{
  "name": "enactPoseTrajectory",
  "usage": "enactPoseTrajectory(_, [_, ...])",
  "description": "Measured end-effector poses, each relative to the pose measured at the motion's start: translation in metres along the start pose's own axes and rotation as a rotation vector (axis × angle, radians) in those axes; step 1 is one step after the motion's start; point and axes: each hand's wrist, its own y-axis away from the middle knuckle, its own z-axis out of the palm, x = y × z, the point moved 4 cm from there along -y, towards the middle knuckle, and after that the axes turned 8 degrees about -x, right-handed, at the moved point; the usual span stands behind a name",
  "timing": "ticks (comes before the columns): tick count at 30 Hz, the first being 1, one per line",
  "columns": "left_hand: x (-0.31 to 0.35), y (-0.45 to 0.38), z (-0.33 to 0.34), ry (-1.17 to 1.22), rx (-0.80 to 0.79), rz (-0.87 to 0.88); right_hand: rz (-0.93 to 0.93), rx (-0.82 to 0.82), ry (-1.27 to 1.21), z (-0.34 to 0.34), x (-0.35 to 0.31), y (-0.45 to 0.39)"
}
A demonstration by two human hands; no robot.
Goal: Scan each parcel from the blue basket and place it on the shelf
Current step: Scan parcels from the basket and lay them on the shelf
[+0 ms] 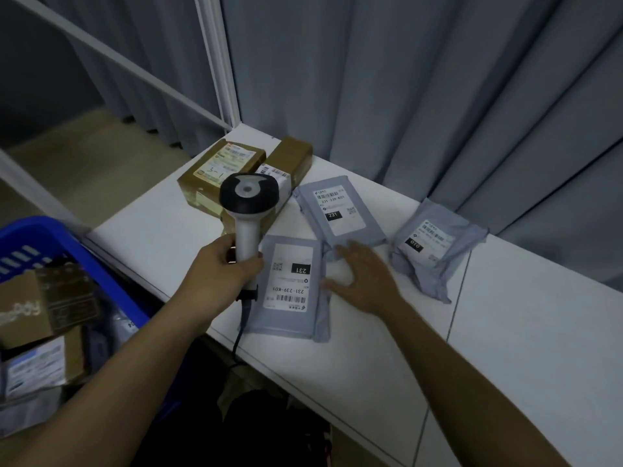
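My left hand [220, 264] grips the handle of a white and black barcode scanner [248, 203], held upright over the white shelf [505, 332]. My right hand [362, 281] hovers open with spread fingers just right of a grey mailer bag [290, 291] marked 231. A second grey mailer [340, 210] lies behind it, and a crumpled third one [435, 247] sits to the right. Two brown cardboard boxes [219, 166] [290, 160] stand at the shelf's back left. The blue basket [84, 264] at lower left holds several more parcels.
Grey curtains [404, 79] hang right behind the shelf. A white shelf post [217, 62] rises at the back left corner. The scanner's cable [241, 332] drops over the front edge. Beige floor shows at the left.
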Motion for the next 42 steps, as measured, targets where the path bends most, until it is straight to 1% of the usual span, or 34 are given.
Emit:
enactPoseTrajectory(2, [0.0,-0.001,-0.002,0.007,0.004,-0.006,0.14,-0.094,-0.253,0.029,-0.029,0.002])
enactPoseTrajectory(4, [0.0,-0.001,-0.003,0.017,0.005,-0.011,0.286,-0.095,-0.379,0.05,-0.044,0.004])
enactPoseTrajectory(5, [0.0,0.0,-0.003,0.017,0.005,-0.013,0.314,-0.074,-0.423,0.058,-0.046,0.005])
enactPoseTrajectory(9, [0.002,0.005,-0.003,0.022,0.006,-0.018,0.325,-0.007,-0.702,0.065,-0.045,0.013])
enactPoseTrajectory(12, [0.004,0.01,-0.001,0.015,-0.002,-0.006,0.305,0.09,-0.702,0.05,-0.038,0.031])
enactPoseTrajectory(15, [0.008,0.013,0.004,-0.016,-0.011,0.027,0.241,0.242,-0.711,0.019,-0.021,0.065])
enactPoseTrajectory(16, [0.011,0.015,0.008,-0.028,-0.021,0.042,0.243,0.325,-0.737,0.005,-0.012,0.08])
enactPoseTrajectory(18, [0.018,0.018,0.02,-0.052,-0.053,0.077,0.27,0.556,-0.736,-0.029,0.014,0.111])
enactPoseTrajectory(20, [0.023,0.02,0.035,-0.096,-0.1,0.108,0.347,0.776,-0.667,-0.063,0.048,0.135])
enactPoseTrajectory(21, [0.025,0.022,0.042,-0.118,-0.127,0.112,0.414,0.854,-0.639,-0.077,0.066,0.144])
enactPoseTrajectory(23, [0.028,0.023,0.056,-0.154,-0.182,0.103,0.585,0.961,-0.625,-0.096,0.104,0.157])
enactPoseTrajectory(24, [0.028,0.024,0.061,-0.169,-0.206,0.097,0.669,0.983,-0.626,-0.099,0.123,0.16])
enactPoseTrajectory(25, [0.028,0.024,0.066,-0.183,-0.224,0.095,0.744,0.964,-0.62,-0.1,0.14,0.161])
enactPoseTrajectory(26, [0.028,0.024,0.069,-0.192,-0.236,0.098,0.812,0.882,-0.589,-0.098,0.157,0.157])
enactPoseTrajectory(28, [0.028,0.021,0.074,-0.2,-0.238,0.104,0.897,0.567,-0.484,-0.086,0.177,0.142])
enactPoseTrajectory(29, [0.028,0.019,0.075,-0.204,-0.232,0.101,0.901,0.418,-0.431,-0.079,0.18,0.133])
enactPoseTrajectory(31, [0.027,0.015,0.077,-0.21,-0.215,0.097,0.85,0.226,-0.279,-0.068,0.177,0.115])
enactPoseTrajectory(35, [0.026,0.006,0.078,-0.204,-0.191,0.089,0.637,-0.092,0.126,-0.038,0.166,0.094])
enactPoseTrajectory(36, [0.025,0.004,0.079,-0.202,-0.186,0.084,0.607,-0.118,0.218,-0.033,0.169,0.095])
enactPoseTrajectory(39, [0.024,-0.001,0.081,-0.209,-0.186,0.085,0.554,-0.121,0.391,-0.032,0.171,0.102])
enactPoseTrajectory(41, [0.025,-0.002,0.083,-0.211,-0.195,0.09,0.51,-0.115,0.448,-0.031,0.169,0.104])
enactPoseTrajectory(42, [0.025,-0.003,0.085,-0.213,-0.201,0.091,0.495,-0.081,0.438,-0.033,0.168,0.106])
